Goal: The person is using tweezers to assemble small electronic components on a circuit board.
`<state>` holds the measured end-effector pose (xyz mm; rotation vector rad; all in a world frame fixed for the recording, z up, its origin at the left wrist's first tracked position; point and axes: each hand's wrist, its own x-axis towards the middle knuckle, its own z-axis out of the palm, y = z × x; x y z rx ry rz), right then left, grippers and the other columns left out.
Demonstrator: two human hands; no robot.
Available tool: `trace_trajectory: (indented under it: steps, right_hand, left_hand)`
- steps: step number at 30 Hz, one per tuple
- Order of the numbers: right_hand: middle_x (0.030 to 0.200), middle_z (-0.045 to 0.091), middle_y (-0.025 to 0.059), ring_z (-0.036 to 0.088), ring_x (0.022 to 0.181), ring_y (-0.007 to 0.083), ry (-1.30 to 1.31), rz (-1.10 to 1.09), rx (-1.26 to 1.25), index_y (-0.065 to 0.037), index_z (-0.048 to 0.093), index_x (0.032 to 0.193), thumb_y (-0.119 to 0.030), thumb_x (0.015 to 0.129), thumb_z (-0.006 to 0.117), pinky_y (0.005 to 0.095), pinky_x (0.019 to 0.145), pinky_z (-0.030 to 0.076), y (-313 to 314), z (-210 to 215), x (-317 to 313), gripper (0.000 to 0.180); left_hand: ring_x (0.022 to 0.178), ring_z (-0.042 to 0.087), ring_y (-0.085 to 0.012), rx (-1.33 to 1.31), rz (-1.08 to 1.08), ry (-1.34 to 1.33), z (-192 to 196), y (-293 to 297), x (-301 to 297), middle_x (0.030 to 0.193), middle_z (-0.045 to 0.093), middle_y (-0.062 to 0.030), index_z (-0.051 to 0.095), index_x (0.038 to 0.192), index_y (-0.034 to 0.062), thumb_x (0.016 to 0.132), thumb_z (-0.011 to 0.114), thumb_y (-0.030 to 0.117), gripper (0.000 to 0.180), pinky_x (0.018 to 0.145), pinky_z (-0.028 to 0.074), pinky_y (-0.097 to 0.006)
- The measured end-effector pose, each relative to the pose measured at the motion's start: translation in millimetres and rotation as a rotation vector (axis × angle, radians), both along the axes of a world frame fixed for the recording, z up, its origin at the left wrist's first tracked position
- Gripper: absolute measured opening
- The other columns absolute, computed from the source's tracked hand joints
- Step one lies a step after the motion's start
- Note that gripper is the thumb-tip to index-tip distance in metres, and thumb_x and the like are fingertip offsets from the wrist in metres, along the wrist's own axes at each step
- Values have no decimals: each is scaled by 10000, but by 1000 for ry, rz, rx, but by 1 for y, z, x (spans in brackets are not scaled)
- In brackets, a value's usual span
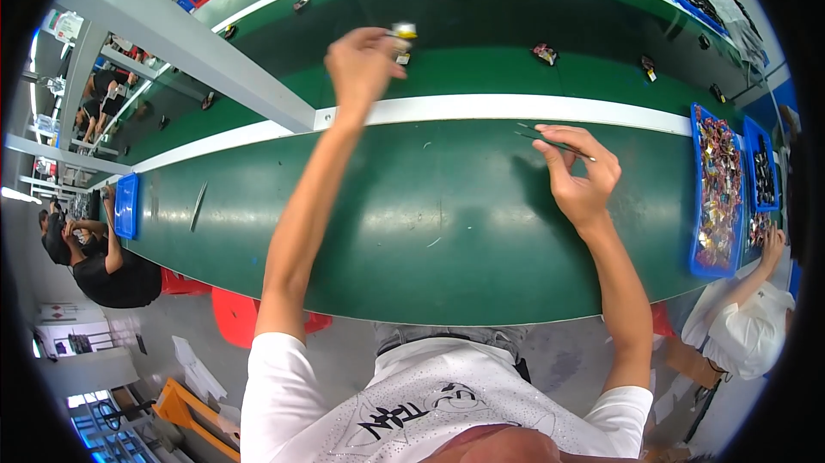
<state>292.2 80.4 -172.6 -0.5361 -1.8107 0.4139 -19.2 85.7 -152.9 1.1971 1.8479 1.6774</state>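
My left hand [359, 69] reaches over the dark conveyor belt beyond the white rail. Its fingers pinch a small yellow-and-silver electronic part [404, 30], smeared by motion. Another yellow-and-white bit [402, 58] shows just below the fingertips; I cannot make out whether it belongs to the same part. My right hand [584, 172] is raised above the green worktable [447, 265], thumb and fingers closed on dark tweezers [563, 147]. The tweezers' tips point left, with nothing visible between them.
Small parts [544, 54] lie spaced along the belt [490, 12]. A white rail [516, 108] and a grey post [198, 42] border it. Blue trays of parts [718, 196] stand at the right, a blue bin [126, 205] at the left. Other people sit at both ends.
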Motion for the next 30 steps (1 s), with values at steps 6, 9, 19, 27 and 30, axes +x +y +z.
trace_trajectory:
  steps: [6, 9, 19, 27, 30]
  right_hand:
    - [879, 775, 47, 431, 404, 94, -50, 4, 63, -34, 726, 866, 42, 750, 824, 240, 429, 348, 0, -7, -4, 170]
    - [869, 773, 40, 436, 401, 96, -59, -13, 75, -38, 728, 868, 40, 742, 829, 244, 430, 349, 2, -7, 0, 179]
    - [822, 756, 16, 421, 398, 91, -83, -24, 26, -57, 737, 864, 11, 731, 843, 256, 454, 366, 0, -11, -3, 183]
    - [766, 724, 25, 422, 427, 56, -52, -30, -144, -33, 740, 874, 3, 761, 834, 245, 461, 361, -4, -8, -1, 151]
    - [736, 696, 24, 436, 476, 17, 75, 33, -407, -5, 730, 905, -6, 807, 821, 238, 439, 345, -1, -7, 4, 133]
  left_hand:
    - [559, 727, -234, -258, 297, 212, -29, 15, -95, 827, 756, -187, 733, 1008, -70, 852, 688, 46, 200, 586, 570, -323]
    - [747, 740, -323, -339, 452, 651, -27, 26, -85, 932, 748, -208, 747, 997, 3, 842, 713, 117, 195, 722, 583, -410]
    - [760, 705, -206, -423, -139, 691, -29, 55, -92, 862, 758, -101, 778, 940, 46, 813, 765, 159, 170, 722, 545, -339]
    - [524, 578, -97, -435, -184, 319, 0, 12, -42, 729, 676, -63, 690, 958, -14, 925, 648, 115, 140, 428, 399, -268]
    - [498, 582, -96, -291, -262, 108, -7, -11, 19, 766, 688, -68, 680, 997, -16, 938, 639, 96, 133, 398, 405, -255]
